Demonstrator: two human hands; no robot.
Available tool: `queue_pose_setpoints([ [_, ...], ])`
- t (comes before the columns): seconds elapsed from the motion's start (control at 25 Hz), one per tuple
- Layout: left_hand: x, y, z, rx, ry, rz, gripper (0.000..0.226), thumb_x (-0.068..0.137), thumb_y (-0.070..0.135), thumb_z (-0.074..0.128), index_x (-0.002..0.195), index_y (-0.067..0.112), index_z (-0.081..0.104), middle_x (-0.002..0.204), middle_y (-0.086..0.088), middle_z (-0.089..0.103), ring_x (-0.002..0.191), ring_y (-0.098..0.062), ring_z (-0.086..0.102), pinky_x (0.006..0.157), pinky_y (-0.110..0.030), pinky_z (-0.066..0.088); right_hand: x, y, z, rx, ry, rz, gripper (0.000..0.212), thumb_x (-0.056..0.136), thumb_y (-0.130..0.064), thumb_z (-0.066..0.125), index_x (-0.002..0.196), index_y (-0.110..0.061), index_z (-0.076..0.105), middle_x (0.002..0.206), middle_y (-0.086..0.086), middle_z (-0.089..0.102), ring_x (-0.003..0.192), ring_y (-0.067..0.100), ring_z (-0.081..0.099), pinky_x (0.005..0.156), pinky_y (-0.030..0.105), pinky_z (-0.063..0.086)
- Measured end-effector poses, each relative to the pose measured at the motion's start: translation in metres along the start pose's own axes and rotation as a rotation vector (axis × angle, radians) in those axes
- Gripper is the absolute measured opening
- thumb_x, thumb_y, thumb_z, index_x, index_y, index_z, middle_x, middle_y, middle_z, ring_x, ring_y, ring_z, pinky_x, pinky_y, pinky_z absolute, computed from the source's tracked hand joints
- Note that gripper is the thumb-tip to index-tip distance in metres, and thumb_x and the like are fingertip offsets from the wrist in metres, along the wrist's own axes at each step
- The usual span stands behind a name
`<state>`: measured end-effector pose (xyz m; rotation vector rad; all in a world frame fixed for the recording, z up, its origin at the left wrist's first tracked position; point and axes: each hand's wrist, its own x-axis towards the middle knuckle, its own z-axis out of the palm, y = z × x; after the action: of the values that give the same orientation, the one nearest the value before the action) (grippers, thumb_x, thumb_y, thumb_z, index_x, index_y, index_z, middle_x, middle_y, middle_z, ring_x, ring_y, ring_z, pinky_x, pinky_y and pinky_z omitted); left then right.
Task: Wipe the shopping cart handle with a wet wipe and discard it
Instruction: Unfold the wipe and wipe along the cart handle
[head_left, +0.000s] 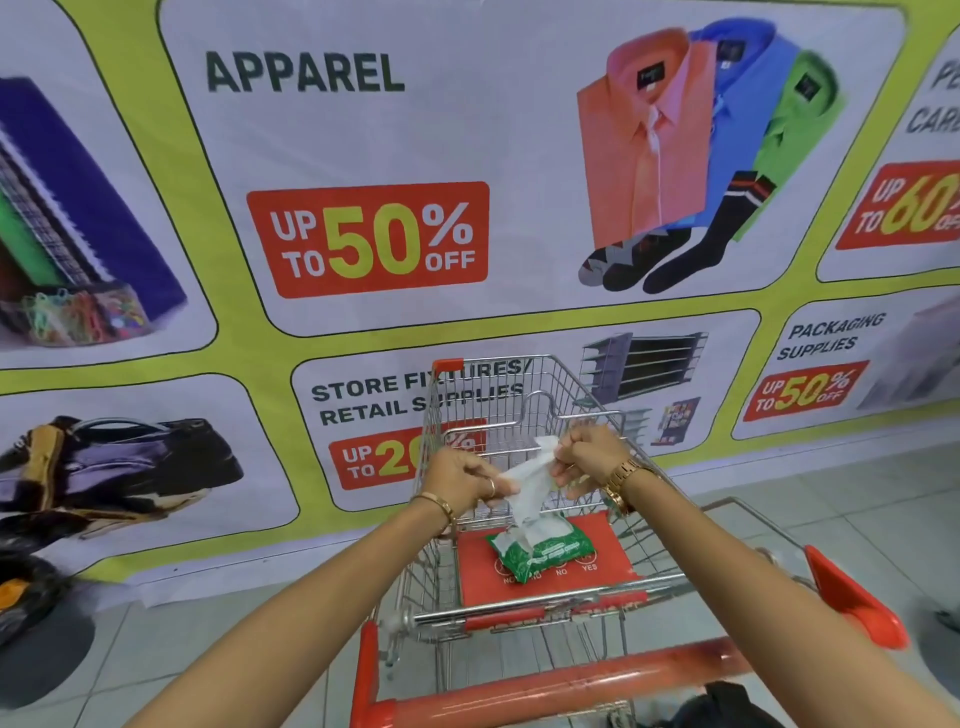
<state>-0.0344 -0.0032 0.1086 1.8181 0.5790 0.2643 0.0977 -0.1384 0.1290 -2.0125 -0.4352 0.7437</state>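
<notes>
Wet wipe (527, 480), held above the green pack (543, 551) on the child seat: left hand (460, 480) and right hand (589, 452) pinching opposite edges; spread flat (unbunched) before lowering to the handle (550, 686) nearer the person.

Wipe (530, 480) stretched btwn my L hand (464, 480) & R hand (589, 457). Wipe pack (545, 551) below hands, on cart seat flap (613, 540). Cart handle (545, 686) nearer me, under forearms. Banner wall (363, 130) beyond hands.

Two hands (460, 480) (587, 454), one wet wipe (527, 480), one wipe pack (545, 551), one shopping cart (519, 410), one red handle (545, 686).
</notes>
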Motion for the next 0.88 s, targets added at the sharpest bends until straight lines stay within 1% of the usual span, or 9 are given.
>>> queue_pose_setpoints([
  [0.12, -0.005, -0.005, -0.009, -0.003, -0.043, -0.011, 0.011, 0.070, 0.000, 0.077, 0.062, 0.006, 0.071, 0.038, 0.011, 0.063, 0.033, 0.002, 0.052, 0.038, -0.008, 0.044, -0.005, 0.004, 0.003, 0.008, -0.030, -0.001, 0.023, 0.088, -0.001, 0.048, 0.067, -0.011, 0.049, 0.063, 0.009, 0.062, 0.044, 0.015, 0.058, 0.036, 0.023, 0.051],
  [0.28, -0.019, -0.003, -0.015, 0.041, -0.024, 0.043, 0.005, 0.077, -0.009, 0.067, 0.079, -0.007, 0.071, 0.049, 0.010, 0.067, 0.043, 0.002, 0.060, 0.047, -0.012, 0.051, -0.014, 0.004, 0.006, 0.115, -0.025, -0.009, 0.027, 0.089, -0.001, 0.045, 0.065, -0.012, 0.046, 0.062, 0.010, 0.060, 0.037, 0.013, 0.057, 0.036, 0.025, 0.052],
  [0.36, -0.029, 0.004, -0.013, 0.059, -0.008, 0.074, 0.004, 0.077, -0.006, 0.067, 0.079, -0.005, 0.071, 0.059, 0.003, 0.066, 0.050, -0.002, 0.060, 0.049, -0.012, 0.051, -0.018, 0.002, 0.007, 0.188, 0.013, 0.000, 0.027, 0.086, 0.002, 0.047, 0.064, -0.012, 0.049, 0.065, 0.009, 0.059, 0.044, 0.014, 0.058, 0.039, 0.025, 0.053],
  [0.48, -0.041, 0.018, -0.005, -0.006, 0.026, 0.096, 0.023, 0.084, -0.002, 0.061, 0.066, 0.012, 0.060, 0.064, -0.002, 0.060, 0.053, -0.004, 0.059, 0.052, -0.013, 0.052, -0.024, 0.002, 0.003, 0.184, 0.043, -0.059, 0.014, 0.082, 0.003, 0.054, 0.075, -0.009, 0.058, 0.074, -0.005, 0.051, 0.075, 0.014, 0.049, 0.057, 0.017, 0.045],
  [0.56, -0.046, 0.025, 0.000, -0.083, 0.070, 0.083, 0.026, 0.085, -0.003, 0.059, 0.064, 0.012, 0.054, 0.062, -0.004, 0.056, 0.047, -0.003, 0.057, 0.050, -0.013, 0.053, -0.024, 0.009, -0.001, 0.332, 0.023, -0.074, 0.008, 0.080, 0.003, 0.055, 0.075, -0.002, 0.059, 0.065, -0.008, 0.043, 0.074, 0.014, 0.042, 0.072, 0.024, 0.039],
  [0.64, -0.050, 0.033, 0.006, -0.166, 0.096, 0.047, 0.026, 0.085, -0.005, 0.058, 0.063, 0.009, 0.053, 0.060, -0.007, 0.054, 0.045, -0.008, 0.056, 0.046, -0.015, 0.054, -0.037, 0.014, -0.002, 0.542, 0.012, -0.086, 0.024, 0.082, 0.002, 0.049, 0.060, -0.008, 0.049, 0.055, -0.001, 0.044, 0.058, 0.016, 0.042, 0.060, 0.029, 0.047],
  [0.72, -0.055, 0.041, 0.013, -0.216, 0.136, 0.014, 0.031, 0.084, -0.008, 0.057, 0.058, 0.008, 0.052, 0.059, -0.008, 0.053, 0.047, -0.012, 0.056, 0.041, -0.016, 0.053, -0.048, 0.019, -0.008, 0.683, -0.070, -0.057, 0.021, 0.083, 0.003, 0.053, 0.067, -0.010, 0.051, 0.065, 0.006, 0.053, 0.050, 0.017, 0.054, 0.043, 0.022, 0.051],
  [0.8, -0.059, 0.045, 0.015, -0.236, 0.198, -0.005, 0.033, 0.082, -0.011, 0.056, 0.056, 0.009, 0.053, 0.058, -0.007, 0.054, 0.047, -0.014, 0.056, 0.039, -0.017, 0.051, -0.060, 0.020, -0.015, 0.697, -0.160, -0.111, 0.021, 0.079, 0.010, 0.058, 0.085, -0.010, 0.057, 0.078, 0.009, 0.061, 0.051, 0.014, 0.065, 0.043, 0.021, 0.055],
  [0.88, -0.064, 0.047, 0.014, -0.242, 0.251, -0.017, 0.031, 0.080, -0.012, 0.059, 0.059, 0.010, 0.054, 0.058, -0.007, 0.057, 0.053, -0.015, 0.057, 0.046, -0.022, 0.055, -0.066, 0.021, -0.024, 0.663, -0.247, -0.130, 0.032, 0.078, 0.014, 0.057, 0.101, -0.007, 0.058, 0.082, 0.009, 0.066, 0.058, 0.013, 0.068, 0.052, 0.023, 0.059],
])
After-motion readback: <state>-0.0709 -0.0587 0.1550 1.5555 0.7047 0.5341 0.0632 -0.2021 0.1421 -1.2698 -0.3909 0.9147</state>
